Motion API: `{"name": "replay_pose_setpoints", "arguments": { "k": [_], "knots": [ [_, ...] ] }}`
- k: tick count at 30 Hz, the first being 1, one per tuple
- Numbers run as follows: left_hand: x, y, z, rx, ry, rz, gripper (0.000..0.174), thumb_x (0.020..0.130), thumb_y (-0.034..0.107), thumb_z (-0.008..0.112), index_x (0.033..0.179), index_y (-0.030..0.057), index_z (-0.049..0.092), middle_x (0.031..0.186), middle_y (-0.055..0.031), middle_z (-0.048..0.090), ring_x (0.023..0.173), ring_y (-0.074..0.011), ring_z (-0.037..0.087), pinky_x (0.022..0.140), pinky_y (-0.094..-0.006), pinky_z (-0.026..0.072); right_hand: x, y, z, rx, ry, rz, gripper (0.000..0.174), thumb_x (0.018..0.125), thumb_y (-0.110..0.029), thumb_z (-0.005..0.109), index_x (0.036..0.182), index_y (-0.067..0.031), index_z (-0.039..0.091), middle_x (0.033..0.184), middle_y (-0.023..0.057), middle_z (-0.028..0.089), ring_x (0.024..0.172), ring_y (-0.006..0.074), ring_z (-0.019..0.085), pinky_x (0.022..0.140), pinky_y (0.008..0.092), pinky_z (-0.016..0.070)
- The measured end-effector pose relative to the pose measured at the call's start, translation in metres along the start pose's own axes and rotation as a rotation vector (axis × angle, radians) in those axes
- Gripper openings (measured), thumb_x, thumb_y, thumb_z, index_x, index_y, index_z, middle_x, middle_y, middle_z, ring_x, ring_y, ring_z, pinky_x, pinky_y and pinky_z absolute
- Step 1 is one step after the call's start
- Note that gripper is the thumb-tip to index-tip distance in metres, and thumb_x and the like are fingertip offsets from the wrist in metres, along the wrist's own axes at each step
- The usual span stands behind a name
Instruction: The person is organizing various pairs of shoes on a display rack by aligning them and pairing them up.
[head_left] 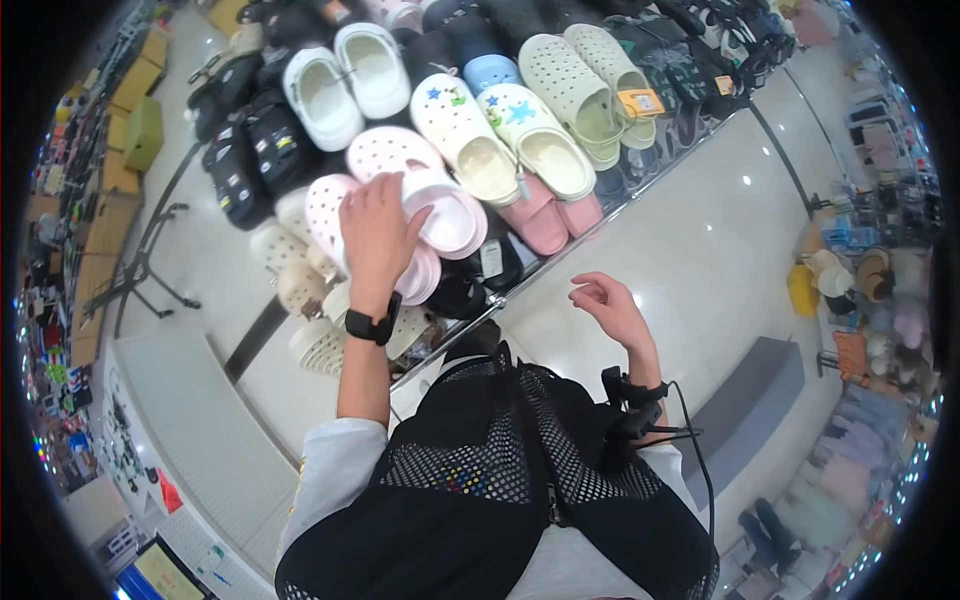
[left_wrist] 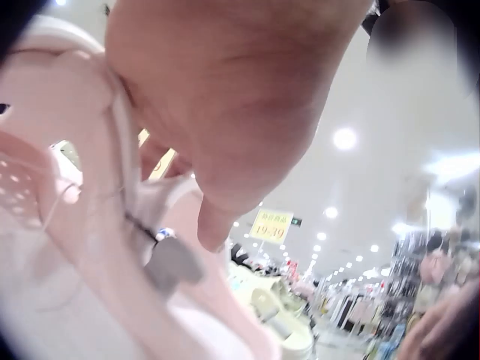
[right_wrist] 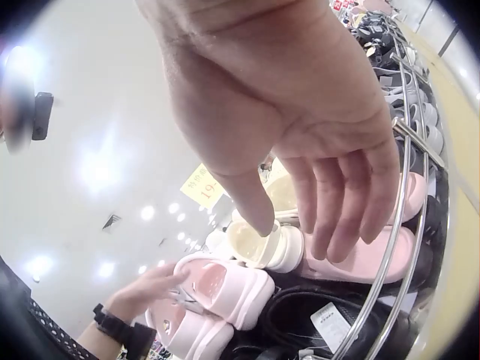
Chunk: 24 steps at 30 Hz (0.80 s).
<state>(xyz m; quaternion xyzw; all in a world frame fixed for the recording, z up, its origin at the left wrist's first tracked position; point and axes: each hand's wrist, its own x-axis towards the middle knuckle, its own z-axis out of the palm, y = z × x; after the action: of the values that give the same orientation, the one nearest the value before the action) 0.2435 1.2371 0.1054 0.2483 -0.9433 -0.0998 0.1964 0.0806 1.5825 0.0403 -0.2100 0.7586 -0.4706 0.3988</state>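
On the shoe display, a pair of pale pink clogs [head_left: 455,210] lies among other clogs. My left hand [head_left: 378,235] rests on the pair, its fingers reaching forward between the two shoes and its thumb by the right one. In the left wrist view, the thumb points down beside a clog with a grey tag [left_wrist: 174,266], while the other fingers are partly hidden behind the hand. My right hand [head_left: 610,308] hangs loosely in the air past the rack's front edge, fingers slightly bent and holding nothing. Pink slides [right_wrist: 367,259] show behind its fingers in the right wrist view.
A metal rail [head_left: 500,300] runs along the display's front edge. Cream clogs with star charms [head_left: 465,140], white clogs [head_left: 375,70] and black clogs [head_left: 275,140] crowd around the pink pair. A grey bench [head_left: 745,395] stands on the floor to the right.
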Motion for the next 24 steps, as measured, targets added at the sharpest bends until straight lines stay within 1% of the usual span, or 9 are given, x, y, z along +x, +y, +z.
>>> {"name": "replay_pose_setpoints", "arguments": {
  "k": [2,6,8,11,12,15,18,20,24],
  "knots": [
    [-0.001,-0.002,0.012,0.178,0.098,0.003,0.048,0.093,0.033,0.073,0.132,0.007,0.063,0.13,-0.013,0.066,0.116,-0.0338,0.063,0.102,-0.0472,0.0452,0.013,-0.006,-0.007,-0.012,0.001,0.0,0.034,0.097,-0.019,0.076,0.124,-0.0007,0.068,0.098,0.0075,0.075,0.087,0.013,0.068,0.081,0.0286,0.0556],
    [0.002,0.006,0.011,0.175,0.035,-0.108,0.042,0.093,0.03,0.073,0.129,0.0079,0.064,0.132,-0.0084,0.066,0.11,-0.029,0.066,0.096,-0.0419,0.0486,0.031,-0.011,-0.023,-0.053,-0.041,-0.014,0.035,0.097,-0.021,0.076,0.124,-0.001,0.068,0.099,0.0077,0.075,0.088,0.0142,0.069,0.081,0.0294,0.0561],
    [0.003,0.008,0.013,0.187,0.058,-0.096,0.04,0.092,0.026,0.073,0.127,0.0087,0.064,0.132,-0.0074,0.066,0.108,-0.0275,0.068,0.094,-0.0413,0.0496,0.039,-0.012,-0.028,-0.049,-0.046,-0.014,0.034,0.097,-0.02,0.075,0.125,-0.0009,0.068,0.099,0.0071,0.075,0.09,0.0137,0.069,0.082,0.0292,0.0557],
    [0.008,0.014,0.011,0.146,-0.012,-0.212,0.041,0.088,0.017,0.073,0.127,0.0091,0.065,0.131,-0.0091,0.066,0.111,-0.0319,0.066,0.097,-0.0441,0.0492,0.053,-0.011,-0.041,-0.038,-0.084,-0.003,0.033,0.098,-0.019,0.074,0.125,-0.001,0.068,0.099,0.007,0.075,0.092,0.0139,0.07,0.084,0.0295,0.0554],
    [0.009,0.015,0.008,0.149,-0.015,-0.213,0.041,0.088,0.017,0.073,0.127,0.0091,0.065,0.131,-0.0091,0.066,0.111,-0.0319,0.066,0.097,-0.0441,0.0492,0.056,-0.01,-0.047,-0.031,-0.11,0.006,0.033,0.098,-0.02,0.074,0.125,-0.0011,0.068,0.1,0.0076,0.075,0.092,0.0147,0.07,0.085,0.03,0.0555],
    [0.012,0.021,0.002,0.041,0.032,-0.212,0.047,0.085,0.005,0.07,0.131,0.0061,0.063,0.132,-0.0156,0.064,0.12,-0.0393,0.06,0.103,-0.0481,0.0467,0.065,-0.003,-0.075,-0.02,-0.182,-0.034,0.033,0.098,-0.02,0.075,0.125,-0.0018,0.068,0.101,0.0084,0.074,0.093,0.0156,0.069,0.086,0.0307,0.0555],
    [0.016,0.068,0.003,0.033,0.159,-0.246,0.047,0.085,0.002,0.069,0.131,0.0044,0.062,0.133,-0.0177,0.063,0.123,-0.0397,0.058,0.106,-0.0489,0.0449,0.073,0.008,-0.115,-0.032,-0.184,-0.081,0.036,0.094,-0.02,0.077,0.125,-0.0032,0.07,0.099,0.0091,0.077,0.091,0.0165,0.071,0.083,0.0318,0.057],
    [0.032,0.111,0.01,-0.032,0.175,-0.25,0.046,0.086,0.003,0.069,0.132,0.004,0.062,0.135,-0.018,0.063,0.126,-0.0386,0.056,0.109,-0.0478,0.0446,0.072,0.014,-0.148,-0.064,-0.192,-0.076,0.034,0.096,-0.02,0.076,0.125,-0.0027,0.069,0.1,0.0087,0.075,0.092,0.016,0.07,0.085,0.0312,0.0561],
    [0.066,0.175,0.043,-0.118,0.108,-0.143,0.046,0.088,0.007,0.071,0.133,0.0044,0.061,0.134,-0.0181,0.062,0.127,-0.0386,0.056,0.109,-0.0474,0.0451,0.073,0.031,-0.212,-0.064,-0.161,-0.086,0.033,0.098,-0.019,0.074,0.126,-0.0021,0.068,0.103,0.0087,0.074,0.094,0.015,0.069,0.087,0.0302,0.0552]
  ]
}}
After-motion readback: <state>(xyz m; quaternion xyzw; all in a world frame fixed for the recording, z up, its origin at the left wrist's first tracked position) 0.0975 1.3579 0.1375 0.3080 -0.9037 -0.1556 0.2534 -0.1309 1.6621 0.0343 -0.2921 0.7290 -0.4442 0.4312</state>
